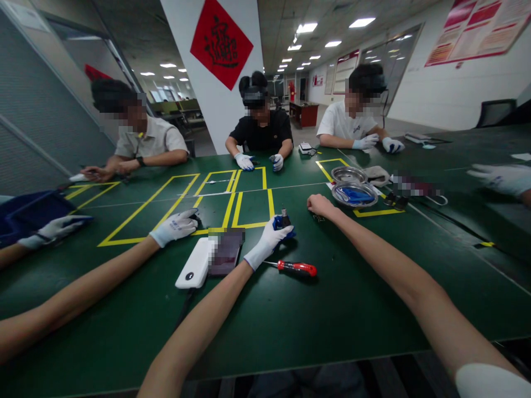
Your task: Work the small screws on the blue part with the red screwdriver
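Observation:
My left hand (269, 239), in a white glove with blue on the palm side, is closed around a small black piece with a metal tip (284, 218). Just below it lies a screwdriver (297, 268) with a red and black handle, its shaft pointing toward that hand. My right hand (319, 205) is bare and rests low over the table to the right, fingers curled. Whatever may be in those fingers is hidden. Small dark bits (318, 218) lie on the table right beneath it.
A white power bank (193, 263) and a dark phone-like slab (226, 253) lie left of my left hand. Metal bowls (354, 194) stand beyond my right hand. Yellow tape (124, 241) marks the green table (265, 331). A neighbour's gloved hand (174, 226) reaches in; several people sit around.

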Action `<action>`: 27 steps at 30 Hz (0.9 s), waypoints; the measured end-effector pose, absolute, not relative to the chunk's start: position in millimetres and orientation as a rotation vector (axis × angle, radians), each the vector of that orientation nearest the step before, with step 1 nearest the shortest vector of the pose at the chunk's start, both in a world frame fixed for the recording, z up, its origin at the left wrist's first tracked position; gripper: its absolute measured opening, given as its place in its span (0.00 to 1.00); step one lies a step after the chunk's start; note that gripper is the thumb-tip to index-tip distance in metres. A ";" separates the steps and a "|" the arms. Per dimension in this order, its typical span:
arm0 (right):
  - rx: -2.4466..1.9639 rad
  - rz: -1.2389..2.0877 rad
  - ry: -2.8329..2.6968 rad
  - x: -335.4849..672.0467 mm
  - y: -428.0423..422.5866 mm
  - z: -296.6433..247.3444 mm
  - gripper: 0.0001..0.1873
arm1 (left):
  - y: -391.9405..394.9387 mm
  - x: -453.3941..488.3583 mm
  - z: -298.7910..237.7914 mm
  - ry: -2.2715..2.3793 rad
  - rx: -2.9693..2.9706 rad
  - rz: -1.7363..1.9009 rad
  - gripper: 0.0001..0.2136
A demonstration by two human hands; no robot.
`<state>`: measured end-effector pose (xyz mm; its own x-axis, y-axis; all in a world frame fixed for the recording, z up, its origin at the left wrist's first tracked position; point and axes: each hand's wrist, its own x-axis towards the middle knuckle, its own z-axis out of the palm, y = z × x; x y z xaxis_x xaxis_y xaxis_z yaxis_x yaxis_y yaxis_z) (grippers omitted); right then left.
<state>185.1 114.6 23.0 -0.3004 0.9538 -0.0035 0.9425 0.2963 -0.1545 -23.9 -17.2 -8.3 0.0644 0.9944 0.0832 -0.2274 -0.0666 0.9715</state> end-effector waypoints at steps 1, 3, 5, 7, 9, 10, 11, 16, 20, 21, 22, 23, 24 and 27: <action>-1.793 0.202 -2.475 185.5 113.9 24.2 0.09 | -17.6 -24.2 -7.5 0.953 1.129 1.310 0.22; -1.765 0.222 -2.515 186.8 111.8 27.4 0.09 | -18.3 -24.9 -6.5 0.945 1.134 1.300 0.22; -1.732 0.233 -2.547 188.7 109.6 31.3 0.09 | -18.4 -25.7 -6.6 0.942 1.129 1.303 0.23; -1.707 0.218 -2.554 191.0 107.6 34.9 0.12 | -17.8 -26.5 -7.8 0.940 1.124 1.307 0.23; -1.702 0.183 -2.541 193.1 106.2 37.3 0.13 | -16.6 -27.1 -9.7 0.926 1.119 1.302 0.24; -1.702 0.168 -2.537 193.9 105.6 37.9 0.13 | -15.8 -27.3 -10.6 0.917 1.116 1.296 0.24; -1.699 0.158 -2.539 194.3 105.0 38.0 0.13 | -15.0 -27.4 -11.5 0.911 1.111 1.290 0.24; -1.650 0.131 -2.619 190.5 100.3 36.2 0.10 | -12.2 -26.1 -12.5 0.910 1.068 1.295 0.24; -1.597 0.029 -2.695 182.2 95.8 35.2 0.07 | -12.2 -25.4 -11.1 0.899 1.047 1.303 0.24; -1.586 -0.003 -2.712 179.8 94.7 34.9 0.06 | -12.3 -25.6 -11.0 0.895 1.048 1.304 0.24; -1.575 -0.034 -2.727 177.5 93.6 34.3 0.06 | -12.5 -25.9 -11.0 0.890 1.052 1.304 0.24; -1.565 -0.062 -2.740 175.4 92.3 33.6 0.06 | -12.8 -26.1 -11.0 0.884 1.060 1.303 0.24; -1.556 -0.089 -2.752 173.6 91.0 32.8 0.06 | -13.0 -26.3 -10.9 0.878 1.071 1.300 0.23; -1.538 -0.158 -2.774 170.6 86.3 30.1 0.09 | -13.9 -25.6 -9.4 0.876 1.095 1.297 0.21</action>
